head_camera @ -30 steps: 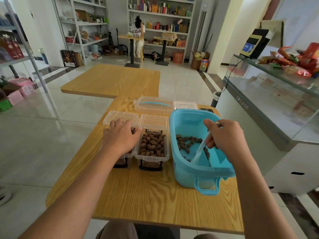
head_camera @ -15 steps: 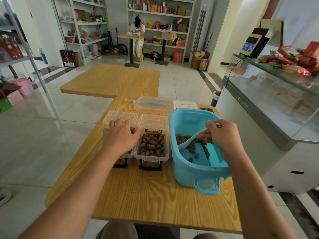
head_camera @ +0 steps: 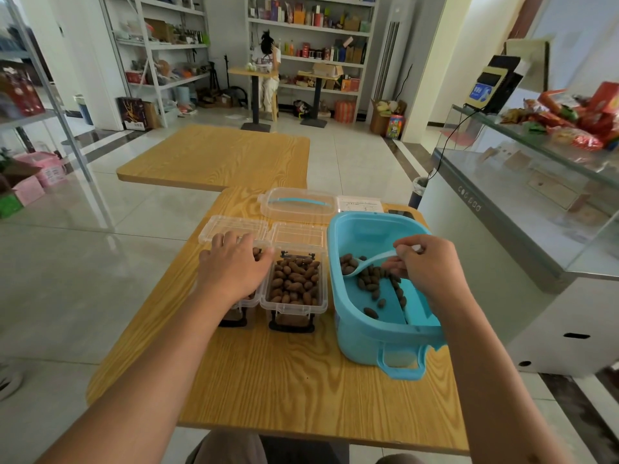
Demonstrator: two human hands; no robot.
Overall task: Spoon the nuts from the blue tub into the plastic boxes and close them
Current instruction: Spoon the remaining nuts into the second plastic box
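Observation:
The blue tub (head_camera: 363,336) stands at the right of the wooden table (head_camera: 268,390), with brown nuts (head_camera: 373,283) scattered on its floor. My right hand (head_camera: 427,269) pinches a pale spoon (head_camera: 365,264) over the tub; its bowl holds a few nuts near the tub's left wall. Two clear plastic boxes stand side by side to the left, lids hinged open behind them. The right box (head_camera: 294,308) is nearly full of nuts. My left hand (head_camera: 234,267) rests on top of the left box (head_camera: 241,308) and covers most of it.
A clear lid with a blue handle (head_camera: 298,205) and a white paper (head_camera: 360,205) lie behind the boxes. A glass counter (head_camera: 522,209) with snack packs stands close on the right. A second wooden table (head_camera: 217,155) is beyond. A person sits by the far shelves.
My right hand has lifted the spoon from the tub's floor and swung it left, now loaded with nuts near the tub's left wall. My left hand stays on the left box.

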